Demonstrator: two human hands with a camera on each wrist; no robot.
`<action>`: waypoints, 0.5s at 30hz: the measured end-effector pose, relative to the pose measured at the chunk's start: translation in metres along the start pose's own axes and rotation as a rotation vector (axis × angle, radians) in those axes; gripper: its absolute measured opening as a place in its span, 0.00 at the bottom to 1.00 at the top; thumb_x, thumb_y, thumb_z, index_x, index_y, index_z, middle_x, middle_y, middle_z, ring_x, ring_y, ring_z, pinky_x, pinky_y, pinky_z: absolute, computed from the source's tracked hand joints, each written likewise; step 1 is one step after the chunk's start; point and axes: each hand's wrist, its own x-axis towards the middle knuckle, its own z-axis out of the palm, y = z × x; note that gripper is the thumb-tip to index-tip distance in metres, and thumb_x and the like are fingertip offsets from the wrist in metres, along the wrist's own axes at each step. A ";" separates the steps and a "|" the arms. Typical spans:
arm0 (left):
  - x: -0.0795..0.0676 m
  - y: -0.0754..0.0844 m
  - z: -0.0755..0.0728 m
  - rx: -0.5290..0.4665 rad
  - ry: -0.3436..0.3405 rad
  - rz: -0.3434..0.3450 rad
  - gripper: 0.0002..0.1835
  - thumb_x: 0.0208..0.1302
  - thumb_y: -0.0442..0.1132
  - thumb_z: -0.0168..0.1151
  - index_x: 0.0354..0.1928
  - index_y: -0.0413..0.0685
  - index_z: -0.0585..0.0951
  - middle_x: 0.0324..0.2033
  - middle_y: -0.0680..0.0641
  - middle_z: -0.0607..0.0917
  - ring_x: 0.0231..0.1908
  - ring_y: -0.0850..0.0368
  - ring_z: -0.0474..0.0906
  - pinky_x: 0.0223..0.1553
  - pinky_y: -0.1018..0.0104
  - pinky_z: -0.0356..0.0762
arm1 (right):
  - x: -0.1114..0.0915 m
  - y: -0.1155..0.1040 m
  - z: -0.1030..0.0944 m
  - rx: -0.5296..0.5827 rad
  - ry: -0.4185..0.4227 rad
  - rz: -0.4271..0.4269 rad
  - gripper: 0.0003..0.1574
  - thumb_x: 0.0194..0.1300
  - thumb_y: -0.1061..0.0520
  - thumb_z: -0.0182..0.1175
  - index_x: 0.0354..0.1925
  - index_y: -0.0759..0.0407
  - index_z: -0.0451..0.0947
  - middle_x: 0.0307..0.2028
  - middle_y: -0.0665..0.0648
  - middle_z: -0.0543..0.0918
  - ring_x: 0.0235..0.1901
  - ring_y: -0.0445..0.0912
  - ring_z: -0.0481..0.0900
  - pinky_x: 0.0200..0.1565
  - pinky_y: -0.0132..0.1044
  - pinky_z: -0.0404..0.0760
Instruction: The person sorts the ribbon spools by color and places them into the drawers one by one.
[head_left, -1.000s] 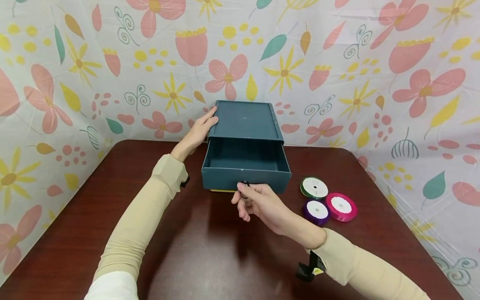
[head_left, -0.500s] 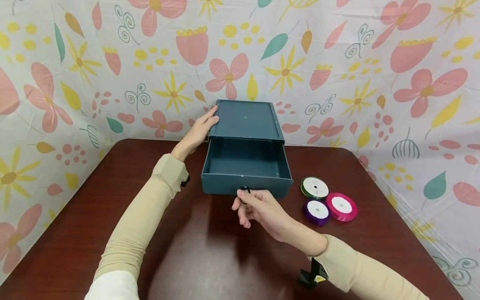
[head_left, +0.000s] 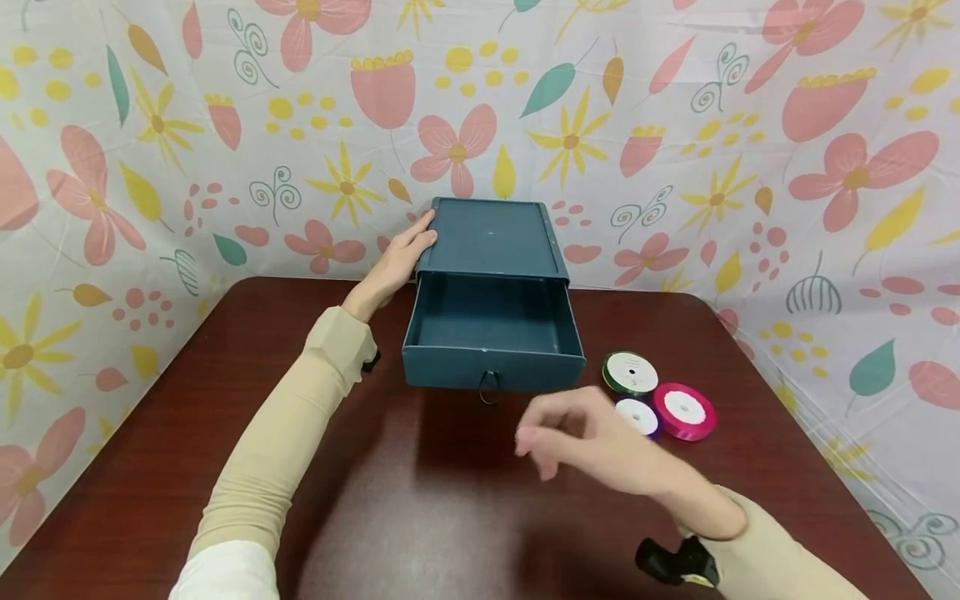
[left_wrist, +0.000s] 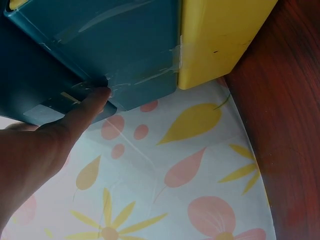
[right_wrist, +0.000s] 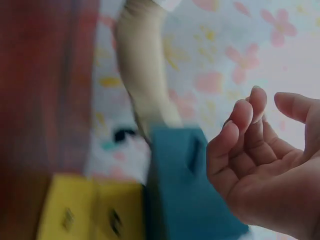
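A dark teal drawer point(head_left: 491, 367) is pulled out of its box-shaped cabinet point(head_left: 495, 237), and its visible inside is bare. A dark ring pull point(head_left: 489, 388) hangs on the drawer's front. My left hand point(head_left: 397, 262) rests against the cabinet's left side near the top; in the left wrist view a finger point(left_wrist: 92, 107) touches the teal wall. My right hand point(head_left: 592, 437) is in the air to the right of the ring pull, apart from it. Its fingers are loosely bent with nothing between them, as the right wrist view also shows.
Three ribbon spools lie to the right on the brown table point(head_left: 360, 500): green point(head_left: 630, 373), pink point(head_left: 684, 412) and purple point(head_left: 637, 416), the last partly behind my right hand. Yellow drawers point(right_wrist: 92, 207) sit below the teal one. A flowered cloth point(head_left: 300, 125) hangs behind.
The drawer came out a little farther while my right hand pinched the ring pull. That hand then let go and moved right. My left hand stayed on the cabinet.
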 end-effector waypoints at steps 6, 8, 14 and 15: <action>0.000 0.002 -0.001 -0.008 0.000 0.001 0.32 0.77 0.52 0.39 0.77 0.58 0.47 0.77 0.54 0.45 0.77 0.56 0.40 0.75 0.52 0.46 | -0.014 0.003 -0.055 -0.096 0.339 -0.057 0.14 0.71 0.67 0.48 0.32 0.65 0.79 0.18 0.53 0.80 0.23 0.47 0.79 0.33 0.33 0.79; 0.000 0.003 -0.001 -0.008 -0.003 -0.003 0.32 0.77 0.52 0.39 0.77 0.59 0.47 0.77 0.54 0.45 0.77 0.56 0.40 0.75 0.52 0.47 | -0.014 0.016 -0.076 -0.103 0.430 -0.030 0.15 0.73 0.64 0.49 0.32 0.68 0.78 0.18 0.55 0.79 0.23 0.48 0.77 0.32 0.32 0.78; 0.000 0.001 0.000 -0.004 -0.004 0.003 0.32 0.77 0.52 0.39 0.77 0.58 0.46 0.77 0.54 0.45 0.77 0.57 0.39 0.75 0.53 0.46 | -0.016 0.087 -0.124 -0.478 0.613 0.190 0.15 0.70 0.50 0.58 0.41 0.61 0.80 0.30 0.55 0.85 0.28 0.44 0.80 0.32 0.33 0.80; 0.000 0.000 0.001 0.001 -0.006 0.007 0.32 0.77 0.52 0.39 0.77 0.57 0.46 0.77 0.54 0.45 0.77 0.57 0.39 0.75 0.53 0.44 | -0.017 0.100 -0.128 -0.567 0.605 0.231 0.17 0.68 0.48 0.60 0.45 0.61 0.80 0.36 0.57 0.86 0.32 0.46 0.82 0.36 0.36 0.82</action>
